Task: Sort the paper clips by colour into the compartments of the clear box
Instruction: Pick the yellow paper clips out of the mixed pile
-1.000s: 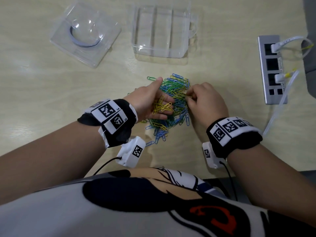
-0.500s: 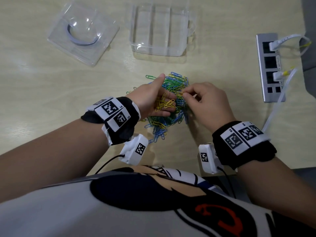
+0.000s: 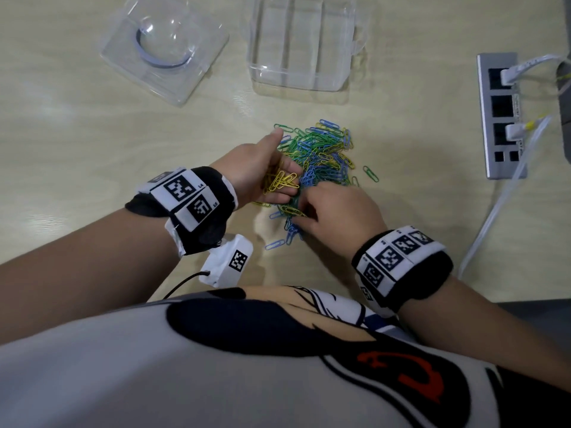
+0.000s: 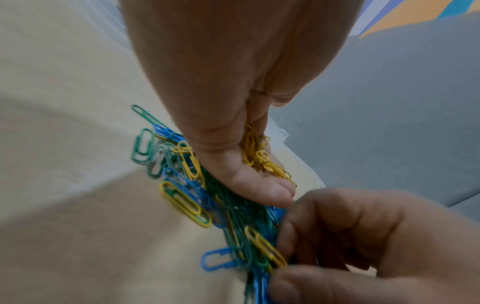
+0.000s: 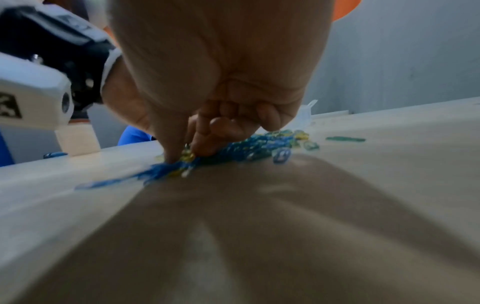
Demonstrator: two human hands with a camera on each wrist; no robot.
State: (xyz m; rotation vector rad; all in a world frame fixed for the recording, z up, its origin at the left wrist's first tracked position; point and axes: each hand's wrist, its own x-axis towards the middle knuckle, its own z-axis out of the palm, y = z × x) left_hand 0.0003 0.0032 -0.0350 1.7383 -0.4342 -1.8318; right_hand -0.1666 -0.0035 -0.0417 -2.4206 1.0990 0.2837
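Observation:
A heap of blue, green and yellow paper clips (image 3: 321, 152) lies mid-table. My left hand (image 3: 282, 163) is cupped palm-up at the heap's left side, its curled fingers holding several yellow clips (image 3: 279, 182) (image 4: 262, 158). My right hand (image 3: 302, 212) reaches down at the heap's near edge. Its thumb and forefinger pinch a yellow clip (image 4: 265, 246) that still lies among the others; the right wrist view shows it between the fingertips (image 5: 185, 154). The clear compartment box (image 3: 301, 41) stands beyond the heap with nothing in it.
A clear lid (image 3: 163, 47) with a round dome lies at the far left. A grey socket strip (image 3: 500, 115) with white cables sits at the right. A green clip (image 3: 370, 173) and a blue clip (image 3: 275, 244) lie apart from the heap.
My right hand has moved from the heap's middle back to its near edge and dropped onto the clips there. The left hand has stayed put with its yellow clips.

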